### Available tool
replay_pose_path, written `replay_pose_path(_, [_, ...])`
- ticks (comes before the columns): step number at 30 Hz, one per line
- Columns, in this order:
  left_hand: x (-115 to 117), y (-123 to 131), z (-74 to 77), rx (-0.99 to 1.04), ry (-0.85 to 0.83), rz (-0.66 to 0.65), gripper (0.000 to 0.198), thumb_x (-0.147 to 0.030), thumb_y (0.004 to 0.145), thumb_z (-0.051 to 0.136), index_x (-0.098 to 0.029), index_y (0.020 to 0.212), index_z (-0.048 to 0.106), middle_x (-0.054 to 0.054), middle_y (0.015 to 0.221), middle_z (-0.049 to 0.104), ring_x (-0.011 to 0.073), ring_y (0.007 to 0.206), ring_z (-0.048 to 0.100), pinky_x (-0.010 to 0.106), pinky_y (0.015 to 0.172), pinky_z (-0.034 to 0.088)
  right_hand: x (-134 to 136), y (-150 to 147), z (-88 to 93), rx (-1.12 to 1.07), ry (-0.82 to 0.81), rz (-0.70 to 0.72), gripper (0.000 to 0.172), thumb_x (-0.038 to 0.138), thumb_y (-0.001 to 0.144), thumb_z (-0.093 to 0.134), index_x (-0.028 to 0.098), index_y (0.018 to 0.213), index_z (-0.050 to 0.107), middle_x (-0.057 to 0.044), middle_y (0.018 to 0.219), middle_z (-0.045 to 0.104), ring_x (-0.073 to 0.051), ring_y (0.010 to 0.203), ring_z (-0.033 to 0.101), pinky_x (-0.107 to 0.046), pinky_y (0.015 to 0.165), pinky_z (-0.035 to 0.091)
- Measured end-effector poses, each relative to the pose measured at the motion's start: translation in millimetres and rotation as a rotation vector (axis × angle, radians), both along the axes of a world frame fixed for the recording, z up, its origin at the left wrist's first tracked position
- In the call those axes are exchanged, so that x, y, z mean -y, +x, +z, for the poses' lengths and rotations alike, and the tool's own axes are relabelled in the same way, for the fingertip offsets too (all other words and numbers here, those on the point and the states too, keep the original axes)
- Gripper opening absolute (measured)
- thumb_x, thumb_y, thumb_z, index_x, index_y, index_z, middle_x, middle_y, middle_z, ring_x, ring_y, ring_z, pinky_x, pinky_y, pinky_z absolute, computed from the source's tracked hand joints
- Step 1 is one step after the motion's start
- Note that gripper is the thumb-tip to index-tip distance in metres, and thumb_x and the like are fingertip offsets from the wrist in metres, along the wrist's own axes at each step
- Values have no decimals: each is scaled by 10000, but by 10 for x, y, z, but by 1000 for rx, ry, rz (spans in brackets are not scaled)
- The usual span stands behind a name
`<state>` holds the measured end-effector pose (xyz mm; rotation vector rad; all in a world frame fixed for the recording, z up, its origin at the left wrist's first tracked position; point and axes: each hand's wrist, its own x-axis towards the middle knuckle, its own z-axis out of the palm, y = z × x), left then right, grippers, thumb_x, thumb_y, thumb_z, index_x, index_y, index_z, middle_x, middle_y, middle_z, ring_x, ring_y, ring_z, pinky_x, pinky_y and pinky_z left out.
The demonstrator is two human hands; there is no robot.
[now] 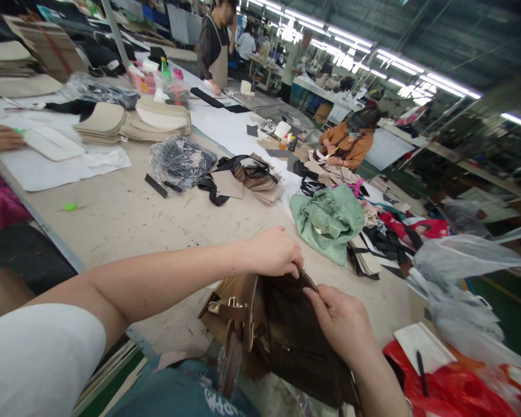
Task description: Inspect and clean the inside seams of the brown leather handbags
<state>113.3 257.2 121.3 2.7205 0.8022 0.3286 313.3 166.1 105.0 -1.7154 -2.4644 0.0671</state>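
A brown handbag (304, 341) with a dark lining and metal fittings rests against the table's near edge, its mouth spread toward me. My left hand (274, 252) reaches across and pinches the far part of the bag's rim. On the right side of that same rim, my right hand (345, 318) is closed with the thumb on top. A strap with a buckle (228, 310) hangs at the bag's left side, and a clear plastic wrap (229, 362) covers part of a handle below it. Inside the lining a small zip pull (285, 348) shows.
A green cloth (330, 217) lies beyond the bag. Stacked beige panels (99, 123) and a plastic-wrapped bundle (180, 162) are farther left. At right are a red plastic bag (455, 382) and a notepad (423, 346) with a pen. Another person's hand (2, 139) is at far left.
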Motion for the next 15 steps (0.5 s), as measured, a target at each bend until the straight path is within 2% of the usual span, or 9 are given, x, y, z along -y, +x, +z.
replay_pose_path(5, [14,40,-24,27,14,30,138,-324,758,618,-264,843,709,6,869,706,194,831,616,413,926,329,-11,13,-1,-38,-47,-30,460,463,924,335,200,577,484,7,509,522,-117,484,477,-246,516,286])
replay_pose_path(7, [25,64,-33,39,23,56,138,-306,754,605,-257,828,711,10,851,705,200,828,615,413,907,343,0,22,22,-55,-88,-61,454,472,921,334,202,618,537,-1,537,552,-126,502,499,-243,518,306])
replay_pose_path(10, [36,92,-38,38,31,86,156,-296,757,581,-241,820,712,26,824,704,204,817,614,408,890,357,23,31,94,-114,-192,-64,354,493,895,397,233,923,636,-5,700,643,-149,616,575,-234,562,367])
replay_pose_path(12, [35,98,-41,40,33,96,163,-303,757,575,-235,815,712,34,815,703,204,811,614,400,885,364,23,24,144,-148,-209,-57,399,514,854,470,258,1140,577,0,781,660,-159,668,594,-240,603,402])
replay_pose_path(15, [29,97,-42,48,39,91,159,-302,751,574,-233,793,711,33,799,701,207,797,615,408,883,372,-23,-15,182,-165,-139,-80,466,521,830,503,216,1176,567,-14,765,653,-169,660,599,-258,623,416])
